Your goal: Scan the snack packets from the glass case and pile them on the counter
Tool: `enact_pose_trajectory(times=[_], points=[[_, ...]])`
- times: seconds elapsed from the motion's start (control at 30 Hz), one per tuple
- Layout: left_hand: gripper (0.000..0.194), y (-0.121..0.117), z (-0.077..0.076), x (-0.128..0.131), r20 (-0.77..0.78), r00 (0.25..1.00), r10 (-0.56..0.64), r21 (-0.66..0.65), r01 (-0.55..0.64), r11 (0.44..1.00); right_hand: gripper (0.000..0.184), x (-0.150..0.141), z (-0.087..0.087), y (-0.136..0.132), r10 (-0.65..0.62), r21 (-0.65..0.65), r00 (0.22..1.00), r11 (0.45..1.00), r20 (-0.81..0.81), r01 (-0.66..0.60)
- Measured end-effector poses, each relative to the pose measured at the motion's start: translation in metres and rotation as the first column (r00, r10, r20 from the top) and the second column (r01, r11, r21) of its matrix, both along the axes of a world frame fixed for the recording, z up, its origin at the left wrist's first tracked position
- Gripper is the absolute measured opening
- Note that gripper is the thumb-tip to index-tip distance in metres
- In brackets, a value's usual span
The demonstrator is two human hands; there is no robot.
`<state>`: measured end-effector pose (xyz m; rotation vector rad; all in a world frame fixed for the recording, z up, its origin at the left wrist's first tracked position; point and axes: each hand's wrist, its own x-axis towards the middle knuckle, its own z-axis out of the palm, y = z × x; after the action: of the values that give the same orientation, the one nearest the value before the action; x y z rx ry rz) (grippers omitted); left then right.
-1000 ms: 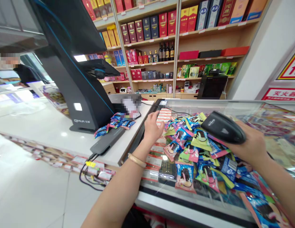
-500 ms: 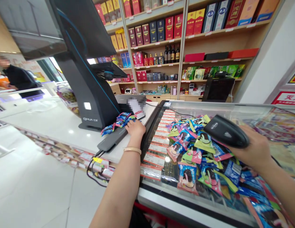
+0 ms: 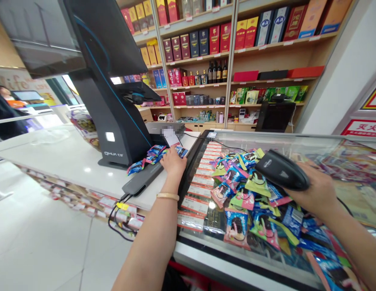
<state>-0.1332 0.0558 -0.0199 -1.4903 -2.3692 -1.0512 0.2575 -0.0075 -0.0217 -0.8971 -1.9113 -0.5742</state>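
My right hand [image 3: 316, 190] is wrapped round the grip of a black handheld barcode scanner [image 3: 281, 169]. The scanner's head points left, over a pile of small blue, pink and green snack packets [image 3: 236, 198] on the glass counter. My left hand [image 3: 173, 162] reaches out by the base of the checkout screen, its fingers closed on a blue snack packet [image 3: 181, 152] that sticks out at their right side. A few like packets [image 3: 154, 153] lie just left of those fingers, on and beside a flat grey device [image 3: 143, 180]. A phone [image 3: 172, 137], partly blurred, stands behind the hand.
The dark checkout stand [image 3: 115, 117] rises at the left on a white counter [image 3: 69, 157]. Price labels [image 3: 195, 202] line the left part of the glass display counter [image 3: 200, 250]. Shelves [image 3: 200, 56] of boxes and bottles fill the back. Black cables [image 3: 118, 224] hang at the counter's front.
A blue packet now shows at the right of my left fingers, in front of the phone. The scanner has shifted slightly left in view. The person at far left has moved further left.
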Motion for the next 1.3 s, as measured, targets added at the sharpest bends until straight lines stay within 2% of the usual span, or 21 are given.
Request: enact_pose_trajectory(times=[0.07, 0.13, 0.23, 0.3, 0.4, 0.57, 0.77, 0.97, 1.07, 1.17, 1.23, 1.3], points=[[0.048, 0.003, 0.0, 0.009, 0.062, 0.989, -0.135, 0.144, 0.125, 0.982, 0.013, -0.002, 0.002, -0.001, 0.018, 0.009, 1.0, 1.0, 0.006, -0.018], [0.045, 0.005, -0.003, 0.022, 0.092, 0.95, -0.298, 0.235, 0.27, 0.934, 0.01, -0.003, 0.004, -0.003, 0.036, 0.02, 0.999, 0.999, 0.007, -0.036], [0.047, 0.003, -0.011, 0.042, 0.048, 0.848, -0.527, 0.362, 0.477, 0.801, 0.008, -0.004, 0.004, -0.005, 0.033, -0.019, 0.999, 0.999, -0.018, -0.033], [0.049, -0.001, -0.015, 0.054, 0.001, 0.786, -0.618, 0.393, 0.568, 0.723, 0.008, -0.005, 0.005, -0.007, 0.039, -0.066, 0.999, 0.997, -0.022, -0.04], [0.05, -0.008, -0.018, 0.065, -0.067, 0.728, -0.682, 0.379, 0.651, 0.657, 0.01, -0.007, 0.006, -0.011, 0.083, -0.126, 0.996, 0.989, 0.021, -0.08], [0.044, -0.013, -0.017, 0.071, -0.261, 0.661, -0.704, 0.368, 0.742, 0.561, 0.021, -0.013, 0.011, -0.016, 0.129, -0.178, 0.991, 0.977, 0.047, -0.119], [0.042, -0.018, -0.013, 0.076, -0.441, 0.536, -0.72, 0.423, 0.831, 0.361, 0.024, -0.017, 0.014, -0.017, 0.158, -0.131, 0.987, 0.98, 0.042, -0.151], [0.043, -0.02, -0.012, 0.082, -0.517, 0.503, -0.692, 0.423, 0.853, 0.304, 0.019, -0.016, 0.014, -0.018, 0.1, -0.162, 0.994, 0.983, 0.053, -0.09], [0.041, -0.019, -0.012, 0.082, -0.509, 0.502, -0.699, 0.43, 0.852, 0.298, 0.019, -0.016, 0.013, -0.018, 0.072, -0.195, 0.996, 0.979, 0.055, -0.06], [0.04, -0.019, -0.012, 0.081, -0.503, 0.501, -0.704, 0.447, 0.848, 0.284, 0.017, -0.016, 0.012, -0.018, 0.077, -0.166, 0.996, 0.984, 0.048, -0.068], [0.042, -0.021, -0.014, 0.084, -0.462, 0.521, -0.718, 0.471, 0.83, 0.299, 0.015, -0.014, 0.011, -0.016, 0.071, -0.132, 0.997, 0.989, 0.028, -0.066], [0.046, -0.025, -0.017, 0.089, -0.352, 0.559, -0.751, 0.506, 0.788, 0.35, 0.014, -0.011, 0.009, -0.013, 0.033, -0.114, 0.999, 0.993, -0.008, -0.034]])
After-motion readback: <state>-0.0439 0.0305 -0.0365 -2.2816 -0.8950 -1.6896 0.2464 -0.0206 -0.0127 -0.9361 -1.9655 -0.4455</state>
